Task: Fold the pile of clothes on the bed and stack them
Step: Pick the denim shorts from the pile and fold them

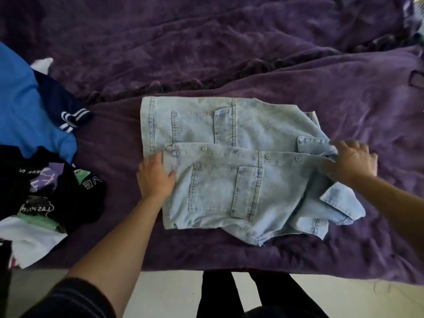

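A light blue denim shirt (229, 171) lies spread front-up on the purple bed, its hem toward the left and its collar toward the right. My left hand (156, 177) rests on the hem end of the button placket, thumb on top of the cloth. At the collar end my right hand (353, 161) pinches the fabric by the collar. One short sleeve (341, 207) sticks out at the near right. The unfolded pile (41, 157) sits at the left: a bright blue garment, a navy one with white stripes, a black printed shirt and something white.
A purple blanket (229, 53) covers the bed, rumpled toward the back. The near bed edge (206, 269) runs across the lower frame, with pale floor and my dark-clad legs (252, 294) below it. A small white item (43, 63) lies behind the pile.
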A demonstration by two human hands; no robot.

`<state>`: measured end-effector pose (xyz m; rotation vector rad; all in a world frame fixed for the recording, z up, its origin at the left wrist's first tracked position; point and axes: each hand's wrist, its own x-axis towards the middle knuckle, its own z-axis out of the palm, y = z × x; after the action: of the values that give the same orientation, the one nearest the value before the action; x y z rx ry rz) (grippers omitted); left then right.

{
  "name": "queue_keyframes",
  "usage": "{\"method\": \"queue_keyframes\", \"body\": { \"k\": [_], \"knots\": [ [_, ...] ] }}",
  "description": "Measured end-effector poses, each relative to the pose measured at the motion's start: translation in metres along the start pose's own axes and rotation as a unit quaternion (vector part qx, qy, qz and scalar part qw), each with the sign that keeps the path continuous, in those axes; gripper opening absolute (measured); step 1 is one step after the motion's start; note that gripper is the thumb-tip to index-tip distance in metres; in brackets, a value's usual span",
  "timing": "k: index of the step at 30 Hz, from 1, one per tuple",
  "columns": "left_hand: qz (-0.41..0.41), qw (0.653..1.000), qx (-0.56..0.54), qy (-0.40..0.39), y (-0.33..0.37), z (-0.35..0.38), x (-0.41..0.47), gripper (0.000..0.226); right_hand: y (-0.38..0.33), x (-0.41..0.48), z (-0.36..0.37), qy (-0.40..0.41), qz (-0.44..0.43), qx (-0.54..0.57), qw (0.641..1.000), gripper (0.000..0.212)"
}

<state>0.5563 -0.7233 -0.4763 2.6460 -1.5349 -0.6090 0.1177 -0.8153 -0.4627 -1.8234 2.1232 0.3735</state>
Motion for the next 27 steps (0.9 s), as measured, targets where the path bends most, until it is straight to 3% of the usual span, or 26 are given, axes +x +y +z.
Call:
{"method": "queue_keyframes", "body": {
  "k": [3,4,6,9,11,12,14,15,18,20,22,24,26,27],
  "knots": [
    [-0.181,0.974,-0.112,-0.080,-0.046,0.025,-0.040,0.079,-0.024,-0.027,0.024,0.058,-0.131,0.059,0.988,0.024],
    [-0.233,0.952,-0.155,-0.125,-0.059,0.034,-0.054,0.085,-0.031,-0.045,0.036,0.051,-0.174,0.076,0.980,0.014],
    [-0.292,0.905,-0.240,-0.197,-0.076,0.055,-0.081,0.084,-0.044,-0.082,0.069,-0.032,-0.214,0.058,0.975,0.016],
    [-0.290,0.867,-0.337,-0.225,-0.077,0.084,-0.108,0.045,-0.052,-0.132,0.129,-0.223,-0.160,-0.047,0.960,0.050],
    [-0.258,0.872,-0.374,-0.181,-0.072,0.094,-0.111,0.028,-0.052,-0.153,0.156,-0.307,-0.056,0.009,0.950,0.059],
    [-0.232,0.890,-0.369,-0.137,-0.072,0.095,-0.107,0.026,-0.053,-0.158,0.162,-0.308,0.000,0.076,0.948,0.057],
    [-0.165,0.926,-0.338,-0.040,-0.073,0.088,-0.096,0.023,-0.060,-0.161,0.171,-0.230,0.091,0.239,0.939,0.047],
    [-0.135,0.928,-0.348,-0.003,-0.075,0.080,-0.090,0.020,-0.068,-0.163,0.172,-0.176,0.118,0.311,0.926,0.040],
    [-0.084,0.912,-0.401,0.018,-0.090,0.047,-0.084,0.022,-0.100,-0.165,0.160,-0.052,0.170,0.467,0.866,0.023],
    [-0.066,0.928,-0.365,0.013,-0.115,0.027,-0.091,0.021,-0.116,-0.168,0.147,-0.007,0.196,0.528,0.826,0.018],
    [-0.071,0.953,-0.293,0.012,-0.147,0.012,-0.103,0.018,-0.123,-0.175,0.136,0.030,0.186,0.511,0.839,0.023],
    [-0.124,0.967,-0.223,0.006,-0.177,0.008,-0.120,0.021,-0.125,-0.192,0.134,0.022,0.142,0.451,0.881,0.026],
    [-0.198,0.965,-0.167,-0.043,-0.198,0.014,-0.140,0.024,-0.122,-0.218,0.148,-0.084,0.131,0.349,0.924,0.020],
    [-0.219,0.961,-0.149,-0.077,-0.206,0.021,-0.150,0.024,-0.118,-0.232,0.156,-0.147,0.146,0.288,0.935,0.029]
  ]
}}
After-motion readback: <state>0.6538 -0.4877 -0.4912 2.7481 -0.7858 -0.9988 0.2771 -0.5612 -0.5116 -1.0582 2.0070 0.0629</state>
